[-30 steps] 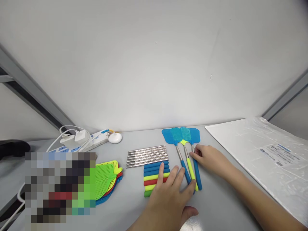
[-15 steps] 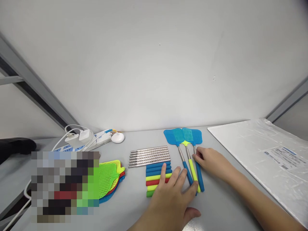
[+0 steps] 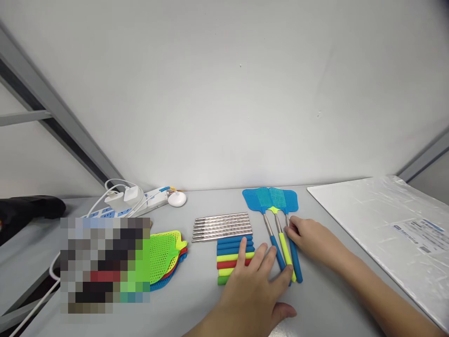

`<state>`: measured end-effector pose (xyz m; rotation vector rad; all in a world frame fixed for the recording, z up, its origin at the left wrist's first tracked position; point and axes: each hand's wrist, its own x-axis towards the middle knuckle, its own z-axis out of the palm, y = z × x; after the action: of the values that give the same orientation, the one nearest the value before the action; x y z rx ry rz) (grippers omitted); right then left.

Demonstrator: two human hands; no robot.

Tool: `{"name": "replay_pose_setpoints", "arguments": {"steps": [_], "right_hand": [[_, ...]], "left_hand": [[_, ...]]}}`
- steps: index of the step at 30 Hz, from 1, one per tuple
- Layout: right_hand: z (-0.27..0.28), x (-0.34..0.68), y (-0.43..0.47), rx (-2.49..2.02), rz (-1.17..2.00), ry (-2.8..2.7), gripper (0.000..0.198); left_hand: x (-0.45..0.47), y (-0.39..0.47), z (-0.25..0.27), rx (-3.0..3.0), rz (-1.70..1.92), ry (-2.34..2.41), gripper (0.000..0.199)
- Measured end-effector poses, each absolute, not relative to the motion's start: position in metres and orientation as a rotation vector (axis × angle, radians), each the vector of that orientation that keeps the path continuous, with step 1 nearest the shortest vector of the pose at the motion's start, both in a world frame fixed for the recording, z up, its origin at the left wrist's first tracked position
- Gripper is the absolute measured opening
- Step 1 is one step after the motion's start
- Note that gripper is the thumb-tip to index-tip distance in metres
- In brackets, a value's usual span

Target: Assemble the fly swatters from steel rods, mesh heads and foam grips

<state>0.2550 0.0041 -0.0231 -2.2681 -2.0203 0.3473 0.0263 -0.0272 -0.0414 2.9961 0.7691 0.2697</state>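
Three swatters [image 3: 285, 248] lie on the table [image 3: 196, 281], probably light and flexible-headed, best lifted by their handles [image 3: 278, 255]. The left hand [image 3: 253, 286] spreads wide; whether the right hand [image 3: 310, 238] pinches the rightmost shaft [image 3: 287, 219] is unclear.

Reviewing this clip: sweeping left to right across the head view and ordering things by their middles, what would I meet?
Dark object → stacked mesh swatter heads → metal rods → three fly swatters → right hand → white wrapped board.
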Motion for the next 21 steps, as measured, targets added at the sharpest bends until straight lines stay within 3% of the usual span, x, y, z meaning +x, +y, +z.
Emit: {"name": "replay_pose_setpoints", "arguments": {"steps": [21], "right_hand": [[-0.0214, 0.2528, 0.0024, -2.277, 0.343, -2.009, 0.025]], "left_hand": [[0.0264, -0.0278, -0.0374, 2.997, 0.236, 0.763, 0.061]]}}
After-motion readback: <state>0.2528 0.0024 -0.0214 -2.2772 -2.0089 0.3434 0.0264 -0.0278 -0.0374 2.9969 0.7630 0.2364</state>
